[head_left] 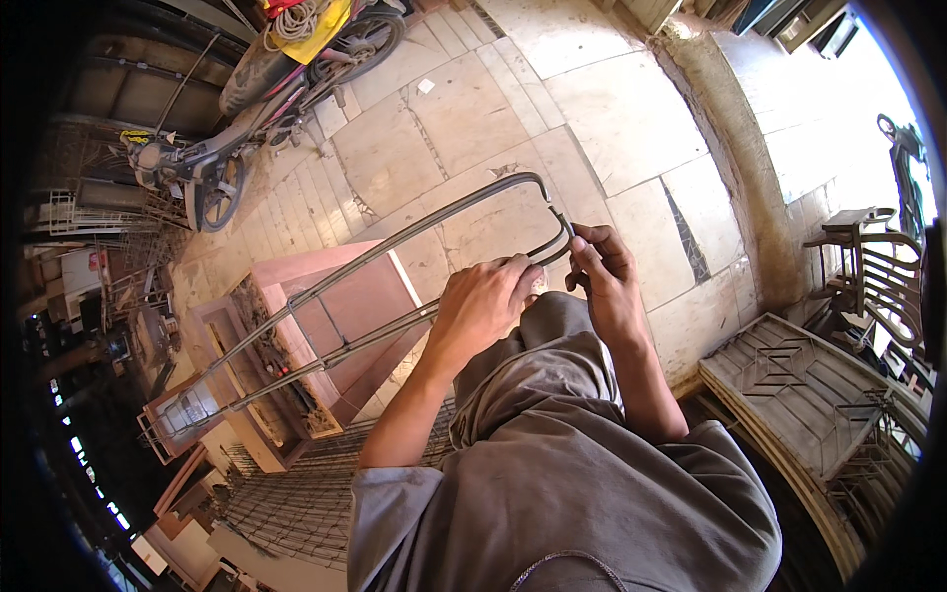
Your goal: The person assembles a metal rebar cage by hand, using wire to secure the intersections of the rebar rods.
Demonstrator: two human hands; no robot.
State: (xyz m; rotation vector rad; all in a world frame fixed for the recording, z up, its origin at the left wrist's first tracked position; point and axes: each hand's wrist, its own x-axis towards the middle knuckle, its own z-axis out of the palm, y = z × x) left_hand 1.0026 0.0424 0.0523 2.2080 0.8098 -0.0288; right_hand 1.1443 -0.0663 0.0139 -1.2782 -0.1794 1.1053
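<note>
A long, narrow frame of thin bent metal rods (385,237) stretches from my hands toward the lower left, over a pinkish wooden cabinet (404,281). At its near end the rods curve round in dark bends, with a small gap between two of the tips. My left hand (483,306) is closed round the lower rods, close to the bend. The fingers of my right hand (607,271) pinch a dark curved piece (566,229) at the frame's end; whether it is rod or a strip over it, I cannot tell. Fingertips hide part of it.
A motorcycle (212,163) stands at the upper left on the tiled floor (464,109). To the right are a wooden chair (868,261) and stacked metal grilles (789,380). Metal mesh (296,503) lies at the lower left, near my left elbow.
</note>
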